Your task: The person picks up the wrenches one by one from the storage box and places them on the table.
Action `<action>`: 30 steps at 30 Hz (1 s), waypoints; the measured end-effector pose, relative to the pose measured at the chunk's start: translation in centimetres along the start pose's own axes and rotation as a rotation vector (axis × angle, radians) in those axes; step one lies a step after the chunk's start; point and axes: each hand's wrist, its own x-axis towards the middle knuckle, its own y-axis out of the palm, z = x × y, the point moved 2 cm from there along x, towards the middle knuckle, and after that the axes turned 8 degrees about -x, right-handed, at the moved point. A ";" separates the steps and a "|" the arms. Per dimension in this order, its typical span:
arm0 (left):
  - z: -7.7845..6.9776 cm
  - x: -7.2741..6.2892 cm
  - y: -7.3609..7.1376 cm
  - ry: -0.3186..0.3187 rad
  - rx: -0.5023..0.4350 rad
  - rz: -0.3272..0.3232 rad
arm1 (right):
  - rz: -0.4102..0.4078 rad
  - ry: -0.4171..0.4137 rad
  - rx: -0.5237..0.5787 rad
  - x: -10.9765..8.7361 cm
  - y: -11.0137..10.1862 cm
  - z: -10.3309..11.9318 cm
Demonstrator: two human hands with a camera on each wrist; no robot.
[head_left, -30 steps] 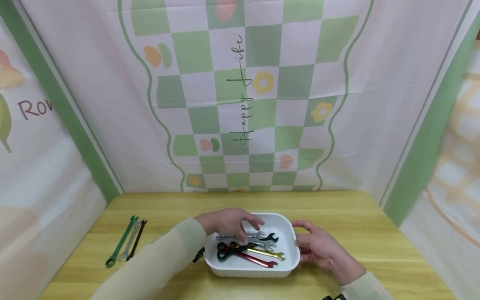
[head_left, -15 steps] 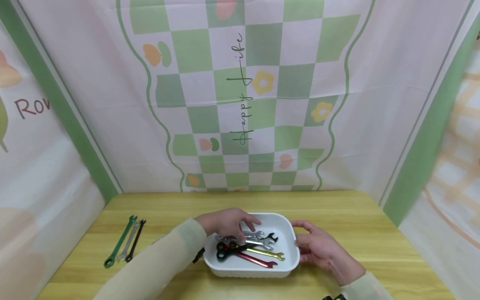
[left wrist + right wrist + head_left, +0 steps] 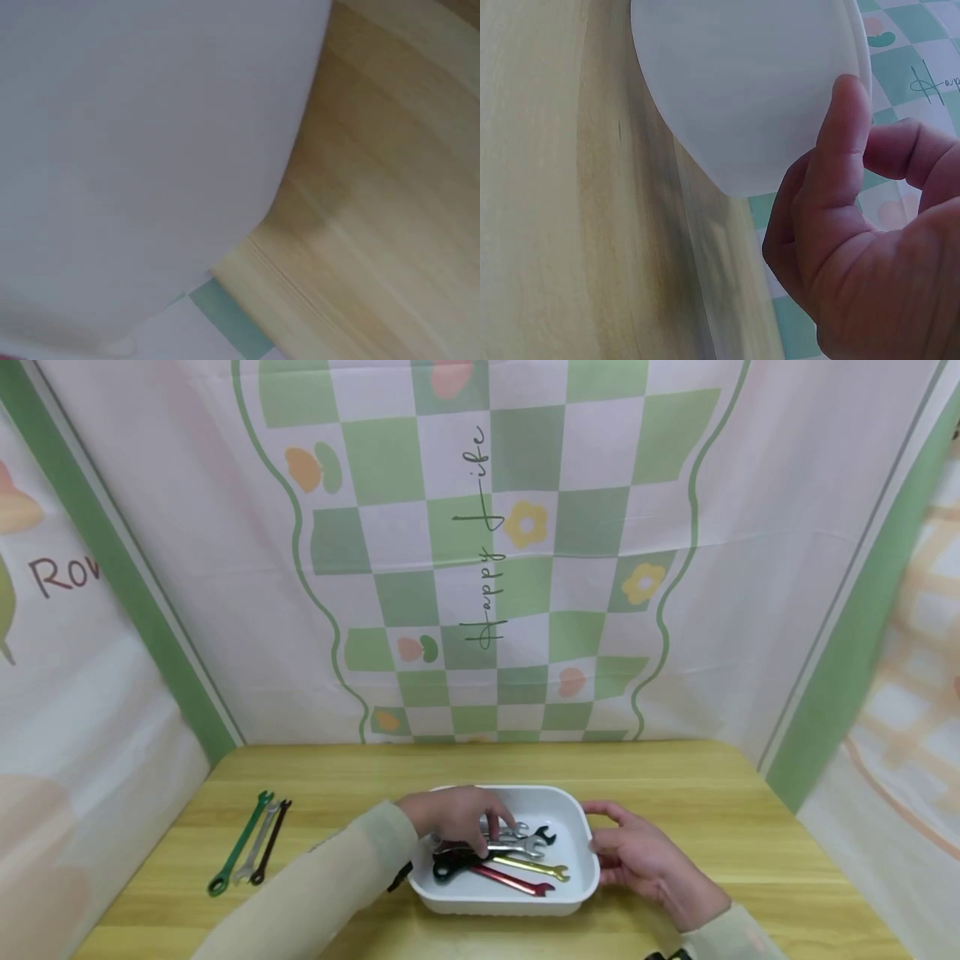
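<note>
A white tray (image 3: 504, 906) holds several combination wrenches, among them a red wrench (image 3: 517, 883), a yellow-gold wrench (image 3: 536, 867), black ones and silver ones. My left hand (image 3: 457, 814) reaches into the tray with bent fingers down on the silver wrenches (image 3: 525, 845). Its palm hides what lies under it, so a grip on a wrench cannot be told. At the tray's right side, my right hand (image 3: 637, 852) holds the wall near the rim with bent fingers and thumb. The right wrist view shows the thumb (image 3: 847, 135) against the tray's outer wall.
On the left of the wooden table (image 3: 360, 777) lie a green wrench (image 3: 242, 843), a silver wrench (image 3: 260, 843) and a dark brown wrench (image 3: 272, 843), side by side. A patterned cloth (image 3: 487, 568) hangs behind the table's far edge, with more cloth at both sides.
My left hand has dipped lower into the tray, its fingers bending down toward the wrenches. A black wrench's ring end is now more covered. The right hand and the tray have stayed put.
</note>
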 end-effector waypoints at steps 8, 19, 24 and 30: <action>0.1 0.1 0.1 0.018 0.053 0.008 | 0.002 -0.009 -0.004 -0.1 0.1 0.0; 0.3 0.4 0.3 0.048 0.162 0.026 | -0.003 0.004 0.005 -0.1 0.1 0.1; 0.1 0.4 0.4 0.035 0.172 0.023 | -0.002 0.004 0.005 -0.1 0.0 0.1; 0.2 0.5 0.5 0.009 0.133 0.021 | -0.003 0.004 0.007 0.0 0.0 0.0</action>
